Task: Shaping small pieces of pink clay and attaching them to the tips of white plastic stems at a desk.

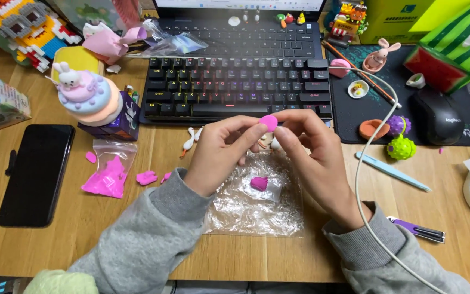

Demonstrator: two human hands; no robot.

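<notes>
A small flat disc of pink clay (pixel 268 122) is pinched between the fingertips of my left hand (pixel 221 152) and my right hand (pixel 314 158), held above the desk in front of a black keyboard (pixel 235 87). Under my hands lies a crinkled sheet of clear plastic wrap (pixel 246 209) with a lump of magenta clay (pixel 259 183) on it. Both forearms wear grey sleeves.
On the wooden desk, a black phone (pixel 35 174) lies far left, beside a clear bag of pink clay (pixel 107 177) and loose pink bits (pixel 147 177). A clay cake figure (pixel 88 95) stands on a box. Right: black mouse (pixel 443 117), white cable (pixel 361 179), light blue tool (pixel 393 172), purple tool (pixel 417 230).
</notes>
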